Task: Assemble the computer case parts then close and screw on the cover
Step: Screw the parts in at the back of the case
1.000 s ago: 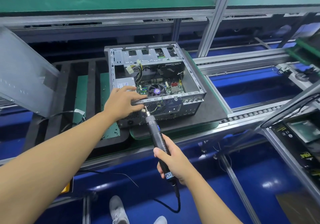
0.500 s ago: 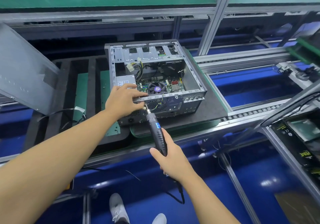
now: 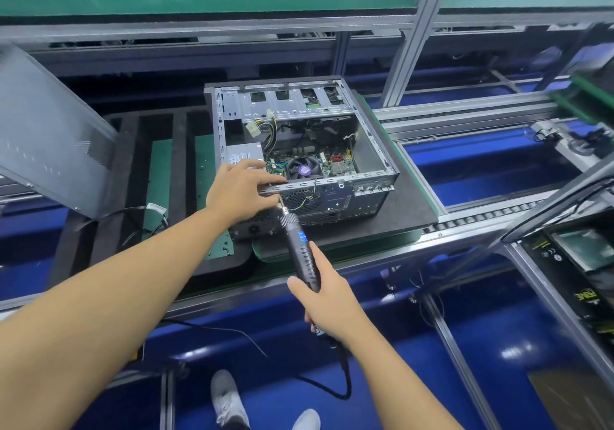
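**Right at the case's rear edge, cover off**

Around the open computer case (image 3: 373, 155) the line is crowded. A flat grey sheet-metal cover (image 3: 50, 137) with a perforated patch leans tilted at the far left, well apart from the case. Between the two lies a black foam tray (image 3: 179, 140) with long slots that hold green boards (image 3: 159, 177). The case sits on a dark foam mat (image 3: 410, 203) over a green pallet (image 3: 332, 251), beside a strip of small conveyor rollers (image 3: 481, 218). Ribbed aluminium posts (image 3: 408, 40) rise behind.

The case is a boxy shell of bare, punched steel. Inside it show a green motherboard (image 3: 335, 163), a round fan (image 3: 304, 168) and a grey power supply (image 3: 244, 155).

The left hand (image 3: 239, 190) grips the case's top rear rail, fingers curled over it and thumb below, and covers that corner. The right hand (image 3: 329, 300) is wrapped around a black ribbed electric screwdriver (image 3: 300, 243). Its bit meets the rear panel just beside the left thumb; whether a screw is there cannot be told. A black cable (image 3: 345, 379) loops down from the tool.
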Action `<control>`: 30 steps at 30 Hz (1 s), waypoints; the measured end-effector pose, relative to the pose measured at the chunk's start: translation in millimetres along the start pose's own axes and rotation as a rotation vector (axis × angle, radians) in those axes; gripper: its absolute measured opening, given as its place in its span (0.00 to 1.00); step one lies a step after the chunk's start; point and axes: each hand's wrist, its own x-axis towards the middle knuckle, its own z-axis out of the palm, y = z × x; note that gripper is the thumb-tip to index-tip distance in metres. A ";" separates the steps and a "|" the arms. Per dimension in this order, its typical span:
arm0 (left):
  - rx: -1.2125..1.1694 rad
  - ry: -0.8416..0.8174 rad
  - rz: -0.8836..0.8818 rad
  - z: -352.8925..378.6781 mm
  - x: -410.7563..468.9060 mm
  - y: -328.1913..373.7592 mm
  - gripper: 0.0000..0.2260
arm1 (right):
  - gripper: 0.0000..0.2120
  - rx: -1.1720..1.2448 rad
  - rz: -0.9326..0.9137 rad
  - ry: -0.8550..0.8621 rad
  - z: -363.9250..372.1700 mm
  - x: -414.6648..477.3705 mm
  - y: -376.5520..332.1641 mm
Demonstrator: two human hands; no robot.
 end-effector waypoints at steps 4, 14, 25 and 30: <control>-0.017 -0.061 0.028 -3.0 0.6 -3.5 0.19 | 0.33 0.077 -0.002 -0.023 -5.2 -0.4 3.3; -0.053 -0.109 0.039 -3.1 3.5 -11.2 0.20 | 0.32 0.092 -0.039 -0.036 -6.2 0.9 7.6; -0.040 -0.096 0.029 -3.7 1.5 -9.3 0.25 | 0.32 0.128 -0.048 -0.039 -6.4 0.1 8.2; -0.028 -0.070 0.042 -2.9 0.7 -8.8 0.26 | 0.32 0.140 -0.042 -0.034 -8.6 -1.9 6.5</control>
